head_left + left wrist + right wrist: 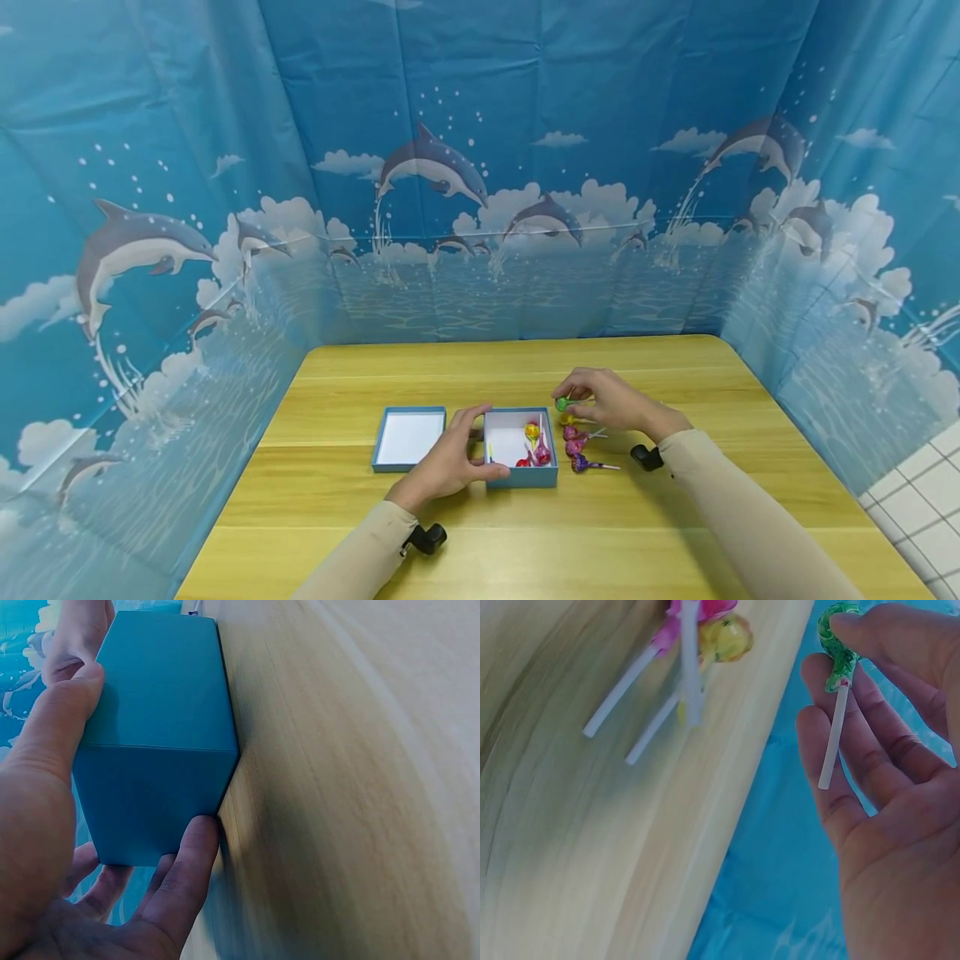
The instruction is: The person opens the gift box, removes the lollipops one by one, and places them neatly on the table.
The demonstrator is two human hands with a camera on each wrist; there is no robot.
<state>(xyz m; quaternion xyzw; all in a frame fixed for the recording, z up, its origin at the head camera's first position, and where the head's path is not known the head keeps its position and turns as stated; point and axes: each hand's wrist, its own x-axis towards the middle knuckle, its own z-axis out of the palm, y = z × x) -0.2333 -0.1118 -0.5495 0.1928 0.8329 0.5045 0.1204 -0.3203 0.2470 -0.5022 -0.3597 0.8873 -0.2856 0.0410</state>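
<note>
Tech A: Dolphin-print backdrop on three sides; wooden table below. Confirm layout, large to small.

Tech B: Confirmed. Blue box at centre, gripped at near-left corner by left hand, thumb on top edge, fingers curled round the wall. Holds a few lollipops already. Lid just beside it on the left, open side up.

Tech A: Right hand?

Tech B: Right hand raised just beyond the box's far-right corner, pinching green lollipop by the wrapped head; stick lying loose across fingers. Loose lollipops on table, just right of box.

Tech A: Likely faults?

Tech B: Pinch on crinkly wrapper only: possible slip and drop short of box. Low sleeve: risk of scattering loose lollipops. Slack left grip: box skidding.
</note>
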